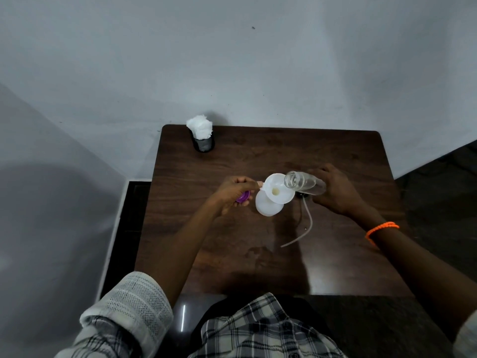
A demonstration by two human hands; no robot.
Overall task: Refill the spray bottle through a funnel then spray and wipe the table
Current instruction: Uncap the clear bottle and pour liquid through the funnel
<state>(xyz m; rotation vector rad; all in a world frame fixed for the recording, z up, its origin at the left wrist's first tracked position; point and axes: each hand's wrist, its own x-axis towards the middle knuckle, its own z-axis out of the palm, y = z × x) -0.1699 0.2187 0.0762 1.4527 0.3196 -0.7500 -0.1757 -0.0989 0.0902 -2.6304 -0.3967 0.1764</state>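
Checked shirt [260, 329] sits closest, cut off below. Left hand [233, 193] pinches the white plastic funnel [277, 188], half hiding a purple cap [244, 197]. Right hand [335, 189] grips a tipped clear bottle [302, 182] over the funnel; the white spray bottle [268, 206] stays mostly hidden

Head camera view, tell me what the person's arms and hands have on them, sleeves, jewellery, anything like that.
Both hands are bare, with no gloves. The left arm has a plaid sleeve rolled up to about the elbow, its turned-back cuff showing a pale mesh-like lining. The right wrist carries an orange braided band; the forearm above it is bare, and only a sliver of pale sleeve shows at the frame edge. No rings or watch are visible.
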